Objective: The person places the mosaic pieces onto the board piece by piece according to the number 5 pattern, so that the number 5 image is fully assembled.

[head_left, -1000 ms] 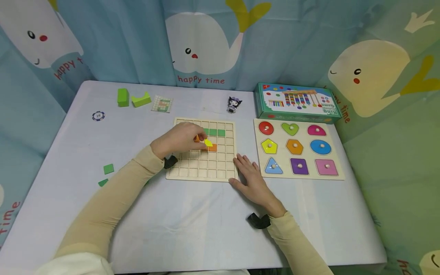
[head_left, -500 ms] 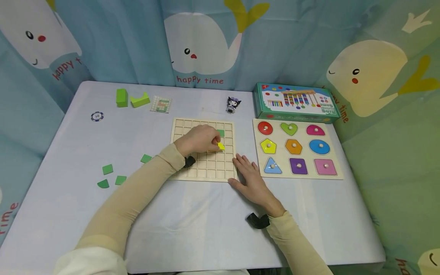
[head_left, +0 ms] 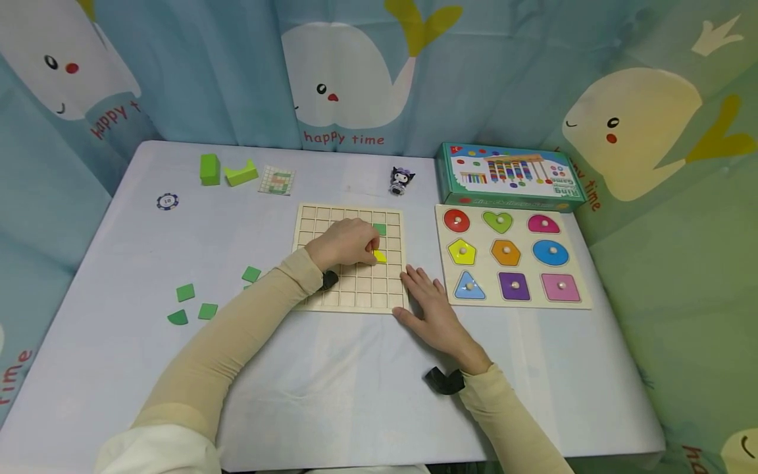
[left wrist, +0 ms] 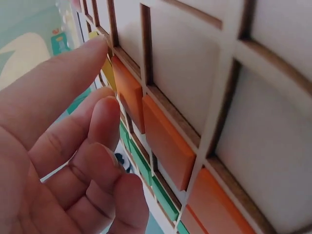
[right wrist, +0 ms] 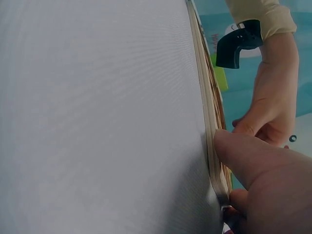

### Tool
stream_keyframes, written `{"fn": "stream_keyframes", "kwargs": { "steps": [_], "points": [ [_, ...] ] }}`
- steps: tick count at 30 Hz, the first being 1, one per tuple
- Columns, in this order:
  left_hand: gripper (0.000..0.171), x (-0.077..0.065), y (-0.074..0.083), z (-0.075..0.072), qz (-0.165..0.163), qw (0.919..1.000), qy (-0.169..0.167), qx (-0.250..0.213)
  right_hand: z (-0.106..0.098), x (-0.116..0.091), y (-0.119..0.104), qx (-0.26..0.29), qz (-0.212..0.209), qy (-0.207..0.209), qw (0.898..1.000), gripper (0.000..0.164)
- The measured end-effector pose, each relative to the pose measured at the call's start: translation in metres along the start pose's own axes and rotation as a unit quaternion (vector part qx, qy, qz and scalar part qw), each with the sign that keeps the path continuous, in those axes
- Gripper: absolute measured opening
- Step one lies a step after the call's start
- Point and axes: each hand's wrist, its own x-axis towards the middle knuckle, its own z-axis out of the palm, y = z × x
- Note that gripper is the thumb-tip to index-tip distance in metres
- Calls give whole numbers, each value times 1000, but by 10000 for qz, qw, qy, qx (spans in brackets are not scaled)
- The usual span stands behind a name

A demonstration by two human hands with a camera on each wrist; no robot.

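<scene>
left hand (head_left: pixel 345 242) is pinching a yellow piece (head_left: pixel 381 257) on the gridded board (head_left: pixel 356 299); right hand (head_left: pixel 435 318), fingers extended, is touching its edge.

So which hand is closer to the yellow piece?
Left: the left hand pinches the yellow piece; the right hand rests at the right edge of the grid board, farther away.

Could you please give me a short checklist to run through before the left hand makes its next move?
1. Left hand in contact with the yellow piece: ok.
2. Yellow piece fully seated in its cell: cannot tell, fingers partly hide it.
3. Right hand touching the grid board: ok, at its edge.
4. All green pieces on the board: not ok, several lie on the table.
5. Pattern card uncovered: ok.
</scene>
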Motion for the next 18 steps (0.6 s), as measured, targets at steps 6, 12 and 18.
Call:
{"fn": "stream_keyframes", "kwargs": {
  "steps": [6,12,18],
  "points": [
    [19,1,0,2,-71,9999,50,49,0,0,1,15,-11,8,10000,72],
    [22,-1,-3,1,1,10000,60,-62,1,-1,2,8,-35,43,10000,72],
    [22,-23,-18,-12,326,9979,259,-503,0,0,1,-26,-33,29,10000,72]
  ]
}}
